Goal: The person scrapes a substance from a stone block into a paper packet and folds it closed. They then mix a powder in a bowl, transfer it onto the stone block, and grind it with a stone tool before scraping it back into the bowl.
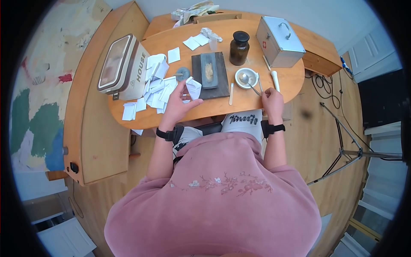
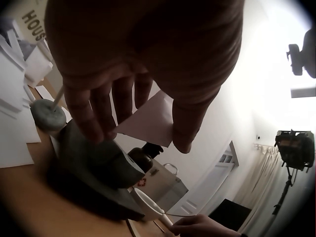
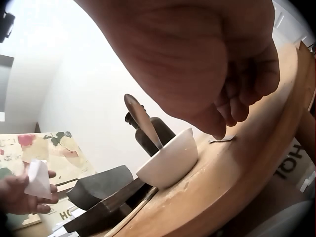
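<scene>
My left hand (image 1: 179, 103) pinches a folded white paper (image 1: 194, 88) between thumb and fingertips, raised over the near edge of the dark slab (image 1: 222, 81). In the left wrist view the folded paper (image 2: 150, 121) makes a pointed shape. On the slab lies a grey stone trough (image 1: 203, 70) with tan material in it. At the right, my right hand (image 1: 272, 102) grips the handle end of a metal spoon (image 1: 244, 78), whose bowl rests over a white mortar (image 1: 238, 83). Curled fingers hide most of the grip in the right wrist view.
Many folded papers (image 1: 157, 85) lie by a HOUSE box (image 1: 135, 77). A round grey stone (image 1: 183, 72) with a stick lies near them. Behind the mortar stand a brown bottle (image 1: 239, 51) and a metal case (image 1: 280, 43); a white pestle (image 1: 275, 79) lies right, a flat wooden stick (image 1: 231, 94) left.
</scene>
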The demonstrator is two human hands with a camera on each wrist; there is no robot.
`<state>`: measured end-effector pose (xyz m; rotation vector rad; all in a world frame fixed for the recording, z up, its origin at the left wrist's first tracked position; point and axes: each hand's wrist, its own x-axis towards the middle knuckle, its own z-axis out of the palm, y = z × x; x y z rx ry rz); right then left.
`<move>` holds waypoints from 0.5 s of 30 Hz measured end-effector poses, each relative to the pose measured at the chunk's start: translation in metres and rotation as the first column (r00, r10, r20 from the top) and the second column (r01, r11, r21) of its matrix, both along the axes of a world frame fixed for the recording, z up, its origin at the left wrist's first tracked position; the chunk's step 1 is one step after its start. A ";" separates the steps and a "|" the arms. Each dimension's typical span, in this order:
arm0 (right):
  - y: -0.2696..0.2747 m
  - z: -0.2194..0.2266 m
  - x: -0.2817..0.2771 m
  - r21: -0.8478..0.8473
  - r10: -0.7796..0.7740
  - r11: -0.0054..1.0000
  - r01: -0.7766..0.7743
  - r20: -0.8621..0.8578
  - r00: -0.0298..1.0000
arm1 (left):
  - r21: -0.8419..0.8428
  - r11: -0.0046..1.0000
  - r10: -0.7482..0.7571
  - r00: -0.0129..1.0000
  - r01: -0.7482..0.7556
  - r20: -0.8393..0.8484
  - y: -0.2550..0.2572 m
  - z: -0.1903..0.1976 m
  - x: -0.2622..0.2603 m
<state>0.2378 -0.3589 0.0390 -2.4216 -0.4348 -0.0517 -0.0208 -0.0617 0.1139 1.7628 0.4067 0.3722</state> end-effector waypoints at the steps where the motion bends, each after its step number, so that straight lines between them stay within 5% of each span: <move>1: 0.002 -0.003 0.000 -0.035 -0.002 0.999 0.002 -0.001 1.000 | -0.008 1.000 0.003 1.000 -0.003 0.006 0.000 -0.001 -0.001; 15: 0.009 -0.016 0.010 -0.209 -0.025 0.978 0.022 -0.010 1.000 | 0.046 0.999 0.024 0.999 -0.026 0.035 0.004 -0.011 -0.004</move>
